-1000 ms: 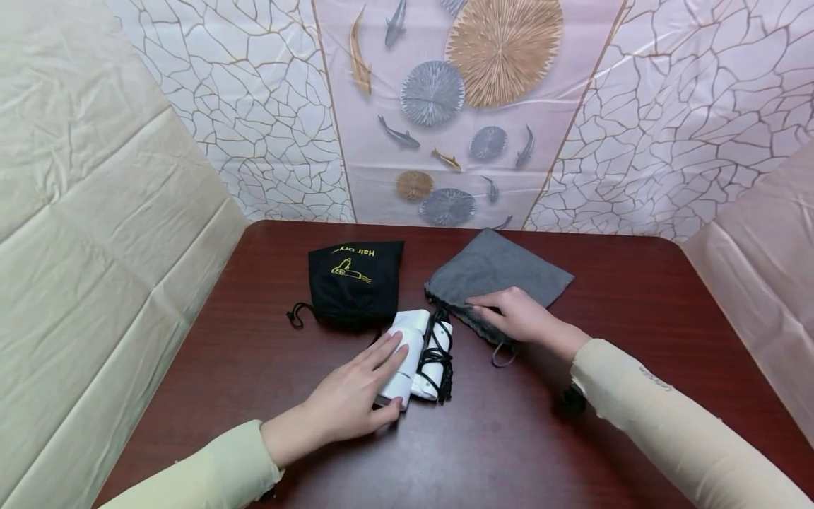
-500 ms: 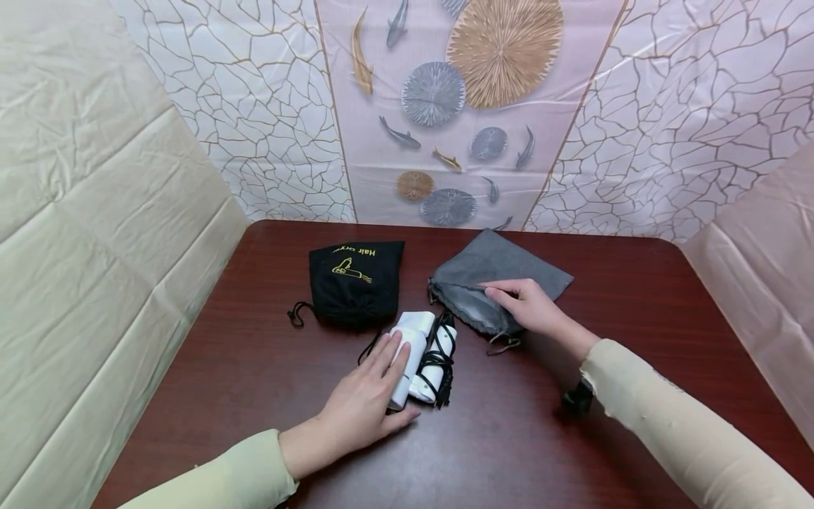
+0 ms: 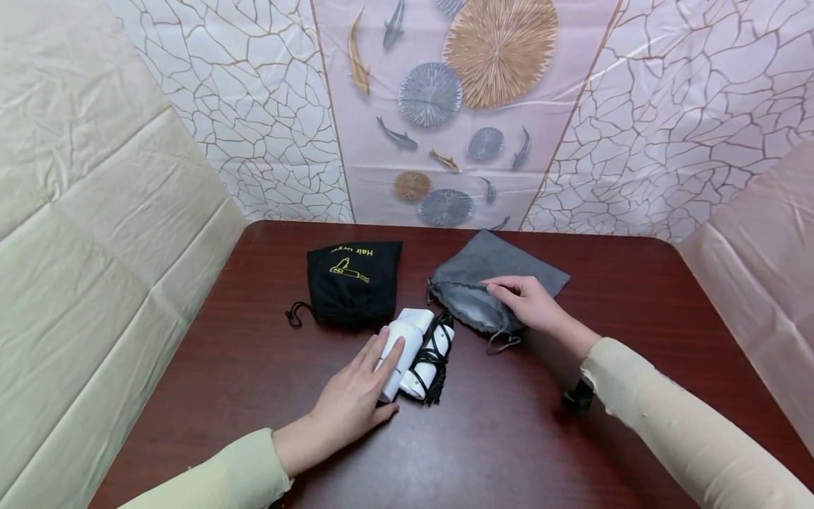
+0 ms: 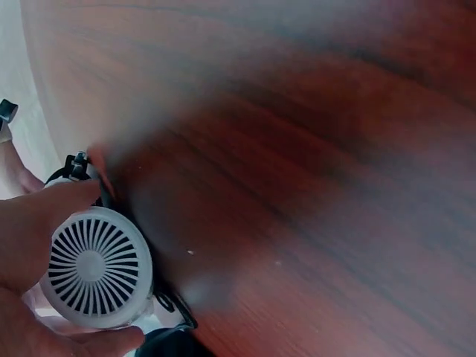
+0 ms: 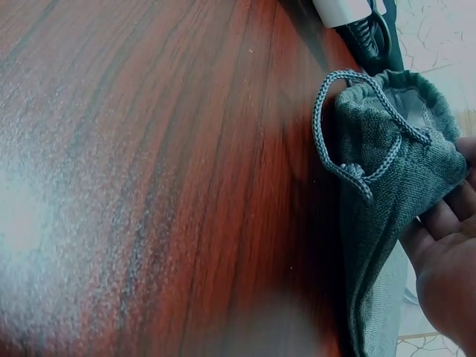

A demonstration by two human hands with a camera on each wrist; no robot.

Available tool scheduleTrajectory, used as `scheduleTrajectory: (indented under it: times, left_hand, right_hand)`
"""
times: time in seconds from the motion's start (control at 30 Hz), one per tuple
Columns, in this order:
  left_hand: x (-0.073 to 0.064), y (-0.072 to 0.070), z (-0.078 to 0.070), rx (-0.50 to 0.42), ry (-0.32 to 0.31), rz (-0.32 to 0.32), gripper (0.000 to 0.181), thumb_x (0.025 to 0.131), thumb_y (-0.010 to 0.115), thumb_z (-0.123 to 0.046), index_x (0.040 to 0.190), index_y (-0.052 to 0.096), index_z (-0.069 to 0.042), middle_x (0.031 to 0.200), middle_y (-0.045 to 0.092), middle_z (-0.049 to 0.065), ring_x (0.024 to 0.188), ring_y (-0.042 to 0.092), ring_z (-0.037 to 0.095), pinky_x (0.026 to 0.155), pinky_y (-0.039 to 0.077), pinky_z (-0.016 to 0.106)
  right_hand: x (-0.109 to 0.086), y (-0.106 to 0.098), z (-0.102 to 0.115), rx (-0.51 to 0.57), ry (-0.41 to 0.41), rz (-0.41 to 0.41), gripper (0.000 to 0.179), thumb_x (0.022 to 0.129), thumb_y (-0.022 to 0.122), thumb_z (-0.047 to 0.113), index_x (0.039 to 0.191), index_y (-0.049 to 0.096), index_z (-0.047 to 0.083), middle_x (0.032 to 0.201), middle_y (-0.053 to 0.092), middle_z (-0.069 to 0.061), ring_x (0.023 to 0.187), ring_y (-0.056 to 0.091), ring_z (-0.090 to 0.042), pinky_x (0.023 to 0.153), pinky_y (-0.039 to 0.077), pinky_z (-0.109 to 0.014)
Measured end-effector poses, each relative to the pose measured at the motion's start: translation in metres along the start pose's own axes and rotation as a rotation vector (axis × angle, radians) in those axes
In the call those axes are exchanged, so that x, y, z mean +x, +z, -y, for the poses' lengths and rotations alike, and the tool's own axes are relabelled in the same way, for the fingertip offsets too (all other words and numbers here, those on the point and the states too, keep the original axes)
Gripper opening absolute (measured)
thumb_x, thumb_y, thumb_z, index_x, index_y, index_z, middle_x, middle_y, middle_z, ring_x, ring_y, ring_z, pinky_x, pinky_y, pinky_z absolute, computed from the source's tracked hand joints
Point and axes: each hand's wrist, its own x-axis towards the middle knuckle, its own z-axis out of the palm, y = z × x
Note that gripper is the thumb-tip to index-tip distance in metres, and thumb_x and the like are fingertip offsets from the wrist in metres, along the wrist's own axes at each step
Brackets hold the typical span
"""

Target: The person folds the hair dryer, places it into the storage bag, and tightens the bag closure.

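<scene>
My left hand holds a white hair dryer on the table, its fingers over the barrel and the thumb at the near end. Black cord is wound round the dryer's white handle, folded alongside the barrel. In the left wrist view the round slotted grille lies between thumb and fingers. Farther right, my right hand pinches the upper edge of a grey drawstring bag and lifts it, so the mouth gapes. The right wrist view shows the bag's looped cord and pale lining.
A black pouch with yellow "Hair Dryer" lettering lies at the back left, its drawstring trailing left. The dark red wooden table is bordered by patterned cloth at the back and plain cloth walls at the sides.
The right hand has raised the grey bag's upper edge, opening its mouth. The left hand and hair dryer have shifted slightly, first right, then back left. The black pouch stays put.
</scene>
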Motion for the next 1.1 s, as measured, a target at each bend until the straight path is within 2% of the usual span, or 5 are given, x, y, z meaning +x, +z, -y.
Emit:
scheduleTrajectory:
  times: [0.2,0.43,0.63,0.77,1.1]
  left_hand:
    - [0.0,-0.001,0.004,0.003,0.016,-0.001,0.095,0.083,0.092,-0.03,0.162,0.044,-0.005,0.164,0.041,0.028,0.145,0.051,0.044,0.091,0.062,0.048]
    - [0.001,-0.006,0.01,0.019,0.058,-0.04,0.092,0.08,0.091,-0.024,0.159,0.049,-0.003,0.161,0.045,0.029,0.142,0.054,0.044,0.097,0.06,0.048]
    - [0.002,-0.008,0.015,0.052,0.095,-0.058,0.091,0.078,0.092,-0.023,0.156,0.051,-0.001,0.16,0.048,0.028,0.141,0.056,0.043,0.098,0.06,0.047]
    - [0.002,-0.01,0.017,0.053,0.104,-0.047,0.09,0.079,0.092,-0.023,0.156,0.052,-0.001,0.16,0.047,0.028,0.141,0.055,0.044,0.1,0.059,0.048]
    - [0.007,-0.014,0.019,0.05,0.16,-0.092,0.087,0.076,0.089,-0.021,0.153,0.055,0.001,0.155,0.054,0.027,0.138,0.059,0.041,0.105,0.057,0.047]
  right_hand:
    - [0.002,-0.004,0.001,-0.012,-0.004,0.015,0.031,0.112,0.059,0.021,0.133,0.076,0.006,0.133,0.074,-0.014,0.123,0.065,-0.023,0.092,0.051,-0.022]
    - [0.005,-0.013,0.006,-0.066,-0.021,0.057,0.029,0.109,0.064,0.02,0.132,0.077,0.008,0.127,0.076,-0.011,0.104,0.065,-0.016,0.082,0.05,-0.026]
    - [0.008,-0.022,0.009,-0.096,-0.015,0.113,0.029,0.107,0.068,0.018,0.132,0.076,0.008,0.125,0.078,-0.008,0.114,0.071,-0.021,0.088,0.056,-0.027]
    - [0.011,-0.027,0.011,-0.113,-0.004,0.153,0.029,0.106,0.069,0.015,0.133,0.075,0.005,0.119,0.08,-0.007,0.11,0.074,-0.024,0.088,0.058,-0.03]
    - [0.012,-0.03,0.012,-0.084,0.011,0.16,0.03,0.107,0.067,0.017,0.134,0.075,0.005,0.122,0.078,-0.011,0.113,0.073,-0.024,0.087,0.059,-0.029]
